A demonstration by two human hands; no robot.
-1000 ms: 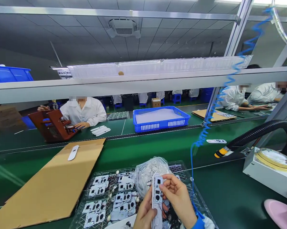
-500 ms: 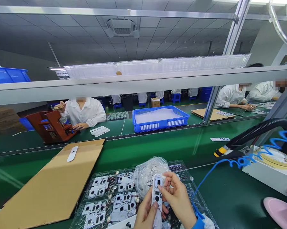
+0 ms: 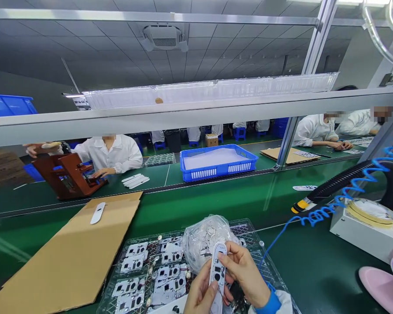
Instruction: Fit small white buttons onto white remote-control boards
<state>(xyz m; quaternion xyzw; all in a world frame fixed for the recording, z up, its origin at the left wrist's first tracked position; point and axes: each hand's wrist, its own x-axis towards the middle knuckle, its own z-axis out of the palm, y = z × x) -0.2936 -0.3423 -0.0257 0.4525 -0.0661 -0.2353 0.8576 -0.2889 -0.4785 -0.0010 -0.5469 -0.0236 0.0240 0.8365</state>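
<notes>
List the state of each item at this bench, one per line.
Left hand, gripping the white elongated plastic part
Right hand, pinching that part's side
Clear plastic bag, full of small round parts, resting on the tray
Clear plastic tray, loaded with white circuit boards
Cardboard sheet, flat on the green belt, white plastic piece on it
Blue plastic crate, holding white sheet material
Tape roll, flat on a white box

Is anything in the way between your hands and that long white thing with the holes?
No, nothing visible is in the way. The left hand and the right hand are both touching the white plastic casing directly, one on each side.
</notes>
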